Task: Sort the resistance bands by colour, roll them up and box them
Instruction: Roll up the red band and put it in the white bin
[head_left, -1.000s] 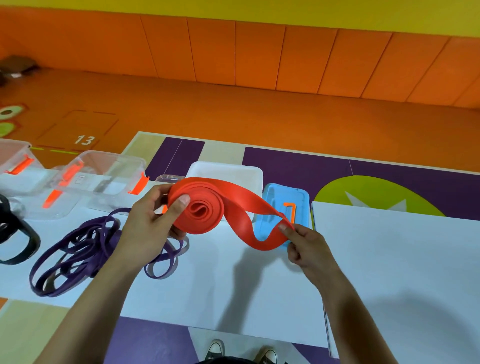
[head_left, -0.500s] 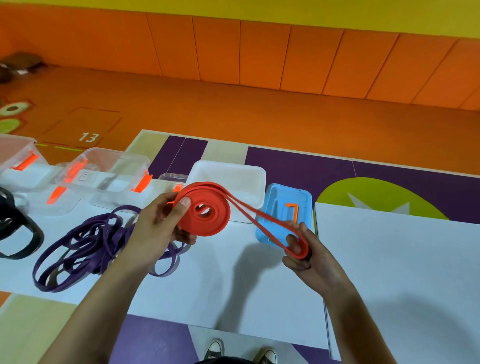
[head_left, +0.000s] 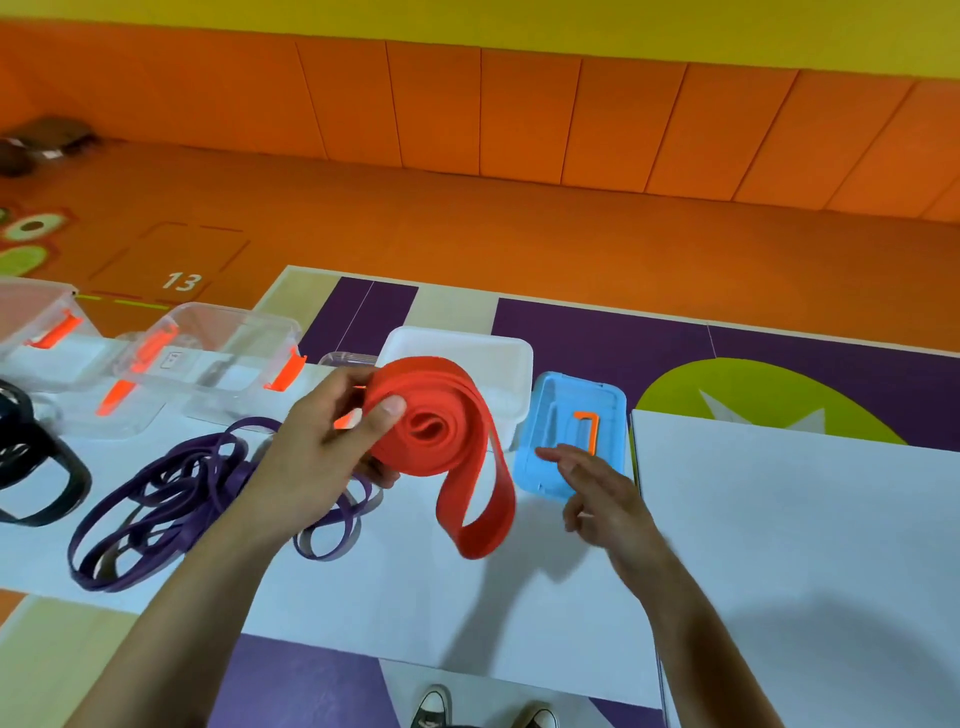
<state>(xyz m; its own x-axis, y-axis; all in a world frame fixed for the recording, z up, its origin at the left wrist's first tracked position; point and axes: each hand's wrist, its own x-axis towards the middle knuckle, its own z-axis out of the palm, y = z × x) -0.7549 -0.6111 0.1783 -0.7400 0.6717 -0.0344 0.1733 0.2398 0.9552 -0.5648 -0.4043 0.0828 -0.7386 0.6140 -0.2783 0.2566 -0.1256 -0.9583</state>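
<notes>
Left hand (head_left: 322, 447) pinches one half-rolled, flat orange-red rubber band (head_left: 436, 431) above the white table (head_left: 779, 519).
The thumb presses the coil, likely to stop it unwinding; its tail hangs in a loose loop. The right hand (head_left: 602, 499) is spread and holds nothing. Behind stand one white plastic box (head_left: 498, 358), one blue plastic lid (head_left: 556, 431) and two clear plastic boxes (head_left: 218, 353). The purple bands (head_left: 156, 499) are too tangled to count.

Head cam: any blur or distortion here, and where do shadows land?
Head view: the right hand is smeared by motion blur; the left hand and the red band it holds are fairly sharp; soft shadows fall on the white sheet under them; wide-angle bends the wall panels.
</notes>
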